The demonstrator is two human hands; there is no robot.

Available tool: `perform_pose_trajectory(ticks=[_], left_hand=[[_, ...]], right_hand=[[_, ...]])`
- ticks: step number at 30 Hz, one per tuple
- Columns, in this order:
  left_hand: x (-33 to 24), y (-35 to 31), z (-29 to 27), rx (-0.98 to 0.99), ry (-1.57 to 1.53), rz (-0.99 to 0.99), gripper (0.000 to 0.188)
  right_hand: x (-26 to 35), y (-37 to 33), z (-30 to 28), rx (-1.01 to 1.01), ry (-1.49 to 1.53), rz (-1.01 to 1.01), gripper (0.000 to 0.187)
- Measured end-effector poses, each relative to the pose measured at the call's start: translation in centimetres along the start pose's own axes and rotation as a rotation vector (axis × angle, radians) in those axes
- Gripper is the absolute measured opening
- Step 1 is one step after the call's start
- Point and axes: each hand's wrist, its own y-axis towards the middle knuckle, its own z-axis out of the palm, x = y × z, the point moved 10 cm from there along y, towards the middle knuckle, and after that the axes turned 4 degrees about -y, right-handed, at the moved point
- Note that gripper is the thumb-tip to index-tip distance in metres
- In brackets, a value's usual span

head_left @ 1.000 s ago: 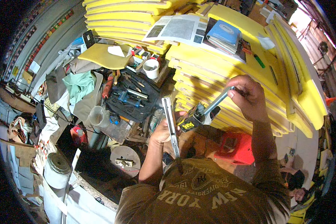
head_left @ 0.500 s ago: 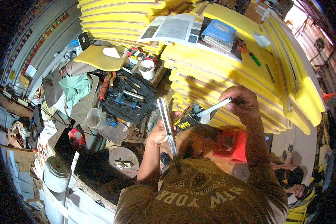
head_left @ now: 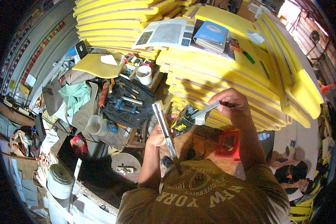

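Note:
My left hand (head_left: 157, 136) is closed around a long narrow metal stapler (head_left: 165, 130), held with its channel side showing. The same hand also steadies a small black and yellow box (head_left: 182, 121) with its top open. Grey strips show inside the box. Over the box's right side, my right hand (head_left: 231, 102) pinches the end of a flat grey strip, apparently of staples (head_left: 206, 110). The strip's lower end lies at the mouth of the box. Some fingers of my left hand are hidden behind the stapler and box.
Stacked yellow foam-covered panels (head_left: 220, 74) rise ahead, with a blue notebook (head_left: 211, 33) on top. At the left, a workbench holds pliers, a blue clamp (head_left: 125, 107), a white cup (head_left: 143, 74) and green cloth (head_left: 75, 93). A red plastic stool (head_left: 229, 143) stands below.
My right hand and the grey strip have moved slightly left, and the strip stays at the box mouth. The stapler tilts a little more to the left. The whole view has shifted slightly.

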Motion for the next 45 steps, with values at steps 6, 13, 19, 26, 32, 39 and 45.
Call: perform_pose_trajectory(ticks=[6, 13, 19, 26, 32, 39, 45], left_hand=[[1.1, 0.4, -2.5, -0.178, -0.006, -0.051, 0.056], [0.6, 1.1, -0.8, -0.184, -0.003, 0.004, 0.055], [0.5, 0.7, 0.1, -0.222, 0.041, -0.004, 0.05], [1.5, 2.2, -0.5, 0.048, -0.102, -0.057, 0.047], [1.5, 2.2, 0.6, -0.136, -0.091, -0.052, 0.048], [1.9, 2.3, -1.7, -0.176, 0.088, -0.064, 0.05], [1.2, 2.5, -1.0, -0.332, 0.259, -0.031, 0.017]], right_hand=[[0.0, 0.3, -0.1, 0.035, -0.096, -0.039, 0.017], [1.0, -0.1, -8.5, -0.438, -0.01, -0.2, 0.012], [0.2, -3.5, -26.2, -1.096, 0.046, -0.263, 0.013], [-4.4, -5.4, -32.3, -1.392, -0.666, -0.229, 0.01], [-6.9, -4.0, -30.3, -1.303, -1.003, 0.055, 0.016], [-7.0, -4.5, -28.9, -1.126, -1.125, -0.004, 0.022], [-7.8, -5.1, -29.6, -1.068, -1.121, 0.075, 0.023]])
